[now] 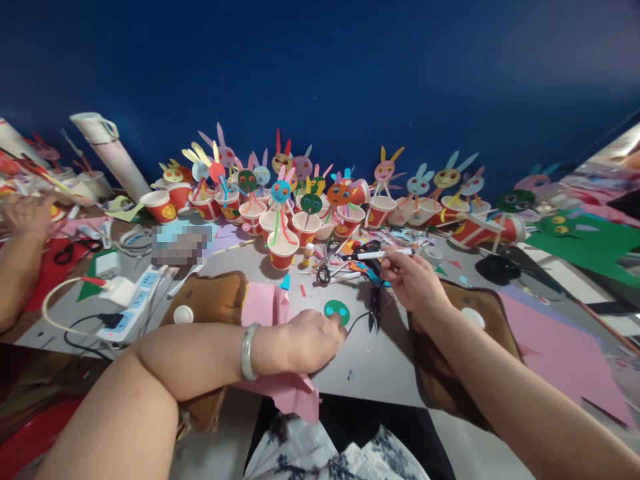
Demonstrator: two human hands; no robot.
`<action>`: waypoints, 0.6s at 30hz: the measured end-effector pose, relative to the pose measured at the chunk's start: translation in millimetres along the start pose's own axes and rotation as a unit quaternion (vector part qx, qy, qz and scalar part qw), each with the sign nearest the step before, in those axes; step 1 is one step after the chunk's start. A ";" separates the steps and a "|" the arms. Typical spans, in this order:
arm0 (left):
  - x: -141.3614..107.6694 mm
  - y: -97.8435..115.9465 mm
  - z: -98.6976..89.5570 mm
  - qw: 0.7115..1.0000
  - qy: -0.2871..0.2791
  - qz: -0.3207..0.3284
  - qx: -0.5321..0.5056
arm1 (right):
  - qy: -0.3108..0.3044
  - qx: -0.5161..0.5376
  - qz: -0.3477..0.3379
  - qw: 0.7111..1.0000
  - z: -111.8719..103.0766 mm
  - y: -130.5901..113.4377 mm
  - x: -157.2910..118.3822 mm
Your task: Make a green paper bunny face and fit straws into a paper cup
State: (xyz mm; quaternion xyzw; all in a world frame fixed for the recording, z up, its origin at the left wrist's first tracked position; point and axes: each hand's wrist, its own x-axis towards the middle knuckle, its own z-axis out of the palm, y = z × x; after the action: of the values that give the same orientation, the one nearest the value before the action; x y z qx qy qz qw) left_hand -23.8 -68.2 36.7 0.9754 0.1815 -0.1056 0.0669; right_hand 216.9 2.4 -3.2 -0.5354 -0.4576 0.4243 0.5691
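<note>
In my right hand (pixel 413 277), closed round it, is a black-and-white marker (pixel 373 255) held roughly level above the table. My left hand (pixel 315 341) rests low over the table, its fingertips at the lower edge of a small green paper disc (pixel 337 313) with two blue ovals on it. The fingers of the left hand are curled, and how they hold the disc is partly hidden. Black-handled scissors (pixel 375 310) lie between my hands. Pink paper (pixel 265 307) lies under my left forearm.
Paper cups (pixel 283 252) with paper rabbit figures line the back. Another pair of scissors (pixel 324 270), a small glue bottle (pixel 308 255) and paper scraps lie mid-table. A power strip (pixel 133 307) and another person's arm (pixel 20 260) are at left; a black mouse (pixel 497 269) is at right.
</note>
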 end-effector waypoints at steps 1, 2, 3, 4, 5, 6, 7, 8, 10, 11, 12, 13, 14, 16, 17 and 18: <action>-0.8 0.2 -2.2 1.000 0.000 0.010 -0.003 | -0.010 0.014 0.009 1.000 0.9 0.6 -4.0; -0.8 0.3 -3.1 1.000 0.005 0.009 -0.013 | -0.021 0.027 0.017 0.999 1.9 1.1 -7.8; 0.2 0.3 -2.5 0.999 0.016 -0.004 -0.034 | -0.032 0.037 0.024 0.999 3.0 1.5 -11.1; 2.3 -0.1 -0.4 0.997 0.030 -0.030 -0.061 | -0.042 0.046 0.030 0.998 3.9 1.8 -13.9; 5.2 -0.8 3.0 0.992 0.049 -0.066 -0.097 | -0.053 0.054 0.034 0.997 4.7 2.0 -16.1; 8.7 -1.9 7.2 0.983 0.071 -0.090 -0.143 | -0.062 0.062 0.037 0.995 5.4 2.3 -17.7; 12.4 -3.5 11.7 0.978 0.083 -0.107 -0.160 | -0.071 0.069 0.038 0.994 5.9 2.5 -18.8; 16.0 -5.5 16.0 0.969 0.097 -0.115 -0.197 | -0.078 0.076 0.038 0.993 6.3 2.8 -19.6; 21.9 -10.0 22.5 0.922 0.130 -0.136 -0.338 | -0.089 0.089 0.035 0.991 6.9 3.6 -21.0; 23.9 -12.3 24.6 0.886 0.144 -0.146 -0.416 | -0.093 0.094 0.032 0.991 7.2 4.1 -21.9; 25.5 -14.3 26.1 0.844 0.156 -0.157 -0.489 | -0.097 0.099 0.030 0.990 7.4 4.7 -23.0; 26.7 -16.1 27.2 0.805 0.164 -0.166 -0.545 | -0.100 0.103 0.028 0.989 7.7 5.2 -24.3; 27.6 -17.5 27.9 0.772 0.174 -0.172 -0.587 | -0.103 0.106 0.027 0.989 7.8 5.8 -25.8; 29.1 -18.8 28.9 0.721 0.196 -0.176 -0.641 | -0.109 0.111 0.028 0.987 7.9 6.8 -29.0; 29.8 -18.9 29.1 0.703 0.205 -0.175 -0.658 | -0.113 0.112 0.031 0.987 7.7 7.2 -30.5; 30.3 -18.6 29.0 0.690 0.212 -0.171 -0.671 | -0.115 0.112 0.034 0.986 7.5 7.7 -31.8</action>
State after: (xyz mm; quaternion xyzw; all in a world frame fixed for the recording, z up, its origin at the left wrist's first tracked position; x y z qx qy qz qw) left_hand -8.3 -45.6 0.0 0.6191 0.3774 0.2441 0.6440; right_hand 202.6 -26.3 -12.9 -0.4308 -0.4515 0.5507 0.5543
